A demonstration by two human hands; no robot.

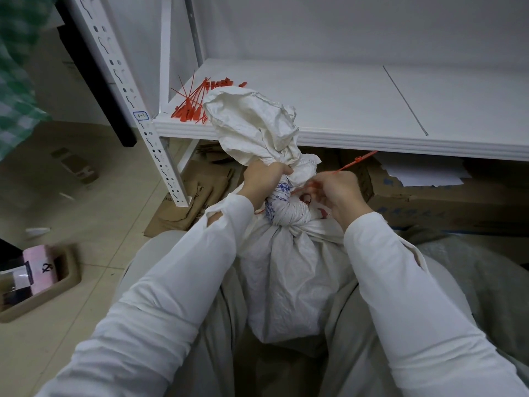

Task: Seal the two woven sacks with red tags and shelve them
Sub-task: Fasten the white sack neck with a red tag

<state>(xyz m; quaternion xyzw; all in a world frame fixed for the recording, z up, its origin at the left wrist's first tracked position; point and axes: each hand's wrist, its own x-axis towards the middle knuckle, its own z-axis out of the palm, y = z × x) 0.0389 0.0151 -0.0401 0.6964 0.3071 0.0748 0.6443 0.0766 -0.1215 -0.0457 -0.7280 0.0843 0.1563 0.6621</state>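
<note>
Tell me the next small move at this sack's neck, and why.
Probably draw the red tag snug round the neck. The left hand grips the twisted neck of the woven sack, the right hand pinches the tag beside it, and the tag's free end sticks out toward the shelf edge, so the seal looks unfinished.

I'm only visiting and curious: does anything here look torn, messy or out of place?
Two things. The left sleeve has a ragged hole near the wrist. Spare red tags lie in a tangled heap at the front left corner of the shelf, pointing every way. The sack being tied looks undamaged.
</note>
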